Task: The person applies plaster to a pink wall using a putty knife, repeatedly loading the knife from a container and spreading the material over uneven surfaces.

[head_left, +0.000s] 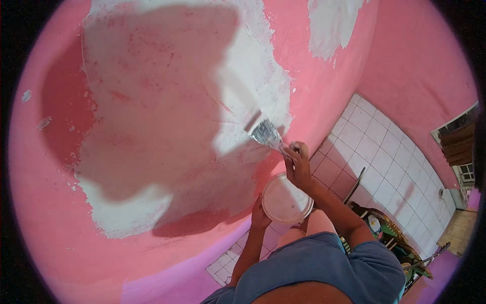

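Observation:
A putty knife (266,133) is in my right hand (298,164), its fingers closed around the handle. White filler is smeared over its wide blade, whose edge lies at or very near the right part of a large white patch (255,61) on the pink wall (298,86). My left hand (259,215) grips the side of a round, pale tub (287,198) at waist height, below the knife. Part of that hand is hidden by the tub. From this angle I cannot tell how much filler the tub holds.
A smaller white patch (331,25) marks the wall at upper right. White tiled floor (377,131) spreads to the right. Chairs and clutter (390,233) stand at my right side. A purple band (172,283) runs along the wall's lower part. My shadow covers much of the large patch.

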A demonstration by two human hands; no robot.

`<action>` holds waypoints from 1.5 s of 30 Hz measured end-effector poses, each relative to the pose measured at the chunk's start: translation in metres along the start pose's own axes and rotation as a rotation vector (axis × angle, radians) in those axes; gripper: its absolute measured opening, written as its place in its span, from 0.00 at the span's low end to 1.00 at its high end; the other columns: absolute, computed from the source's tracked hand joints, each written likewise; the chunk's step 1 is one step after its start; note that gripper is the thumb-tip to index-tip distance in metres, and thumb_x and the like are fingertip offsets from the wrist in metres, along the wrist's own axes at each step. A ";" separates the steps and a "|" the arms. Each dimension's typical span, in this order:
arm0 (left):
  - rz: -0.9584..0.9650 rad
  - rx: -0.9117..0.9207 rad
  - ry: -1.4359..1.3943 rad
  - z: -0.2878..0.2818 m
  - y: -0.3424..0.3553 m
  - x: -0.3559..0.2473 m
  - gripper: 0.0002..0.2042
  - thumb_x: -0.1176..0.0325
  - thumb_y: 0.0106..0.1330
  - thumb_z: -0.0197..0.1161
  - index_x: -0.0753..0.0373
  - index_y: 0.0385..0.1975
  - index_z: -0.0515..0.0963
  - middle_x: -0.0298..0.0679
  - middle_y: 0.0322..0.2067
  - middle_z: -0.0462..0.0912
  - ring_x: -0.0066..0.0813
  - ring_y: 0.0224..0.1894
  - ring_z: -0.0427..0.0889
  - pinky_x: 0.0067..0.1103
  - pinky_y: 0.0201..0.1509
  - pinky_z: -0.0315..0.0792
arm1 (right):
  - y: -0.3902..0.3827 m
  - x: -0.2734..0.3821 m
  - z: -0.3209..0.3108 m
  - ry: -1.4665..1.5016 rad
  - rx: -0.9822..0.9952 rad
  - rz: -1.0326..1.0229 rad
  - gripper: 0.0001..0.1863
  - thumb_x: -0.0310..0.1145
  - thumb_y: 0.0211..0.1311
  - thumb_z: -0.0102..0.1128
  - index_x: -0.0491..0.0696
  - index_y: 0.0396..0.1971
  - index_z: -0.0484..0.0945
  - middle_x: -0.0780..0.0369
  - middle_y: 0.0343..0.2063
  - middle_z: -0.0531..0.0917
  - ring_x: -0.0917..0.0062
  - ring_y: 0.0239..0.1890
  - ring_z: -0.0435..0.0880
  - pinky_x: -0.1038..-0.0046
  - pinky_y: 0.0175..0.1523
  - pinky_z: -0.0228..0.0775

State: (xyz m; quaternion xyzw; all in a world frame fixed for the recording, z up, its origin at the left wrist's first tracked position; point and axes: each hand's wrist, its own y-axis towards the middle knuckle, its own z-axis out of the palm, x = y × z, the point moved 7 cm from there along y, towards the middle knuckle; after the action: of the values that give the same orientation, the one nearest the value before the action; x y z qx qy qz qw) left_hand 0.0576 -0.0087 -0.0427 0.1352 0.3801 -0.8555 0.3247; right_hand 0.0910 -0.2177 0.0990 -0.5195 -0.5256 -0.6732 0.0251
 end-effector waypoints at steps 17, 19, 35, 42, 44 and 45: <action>-0.006 0.069 -0.132 -0.003 0.003 0.002 0.23 0.55 0.70 0.43 0.66 0.56 0.65 0.48 0.53 0.72 0.39 0.56 0.71 0.36 0.62 0.64 | 0.005 0.030 0.005 -0.038 -0.008 -0.046 0.22 0.16 0.50 0.54 0.45 0.48 0.72 0.53 0.38 0.68 0.63 0.39 0.69 0.67 0.42 0.64; -0.025 0.061 -0.117 -0.004 0.001 0.003 0.23 0.55 0.70 0.43 0.66 0.56 0.65 0.48 0.53 0.72 0.39 0.56 0.71 0.35 0.62 0.64 | 0.034 0.049 0.000 -0.063 -0.006 -0.047 0.23 0.17 0.50 0.54 0.48 0.49 0.73 0.52 0.39 0.68 0.62 0.39 0.68 0.66 0.42 0.63; 0.080 0.071 0.315 0.022 0.003 -0.006 0.21 0.57 0.70 0.45 0.62 0.58 0.64 0.45 0.55 0.70 0.41 0.57 0.69 0.38 0.62 0.63 | 0.050 0.057 -0.001 -0.097 -0.021 -0.057 0.21 0.18 0.51 0.54 0.47 0.47 0.74 0.52 0.37 0.69 0.62 0.37 0.68 0.66 0.43 0.62; -0.064 0.043 -0.121 0.006 0.017 0.011 0.23 0.53 0.69 0.46 0.65 0.54 0.68 0.47 0.52 0.74 0.39 0.53 0.74 0.36 0.59 0.67 | 0.138 0.086 -0.001 -0.010 -0.130 -0.150 0.26 0.18 0.47 0.54 0.50 0.50 0.72 0.52 0.40 0.68 0.59 0.40 0.68 0.63 0.45 0.61; -0.034 0.023 -0.046 0.003 0.015 0.011 0.22 0.54 0.69 0.46 0.64 0.53 0.69 0.46 0.51 0.74 0.38 0.54 0.73 0.36 0.60 0.66 | 0.123 0.075 0.003 -0.041 -0.137 -0.138 0.27 0.18 0.47 0.54 0.50 0.51 0.72 0.51 0.40 0.68 0.58 0.41 0.68 0.63 0.45 0.62; -0.026 0.025 -0.046 -0.003 0.015 0.010 0.22 0.54 0.69 0.46 0.64 0.53 0.69 0.46 0.51 0.74 0.38 0.54 0.73 0.36 0.60 0.66 | 0.111 0.068 0.008 -0.061 -0.139 -0.130 0.28 0.17 0.47 0.54 0.50 0.52 0.71 0.51 0.40 0.69 0.58 0.41 0.68 0.63 0.45 0.62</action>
State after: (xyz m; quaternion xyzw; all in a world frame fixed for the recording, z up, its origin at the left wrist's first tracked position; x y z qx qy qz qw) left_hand 0.0598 -0.0184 -0.0581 0.1144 0.3637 -0.8672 0.3204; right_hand 0.1299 -0.2264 0.2229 -0.5053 -0.5108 -0.6919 -0.0707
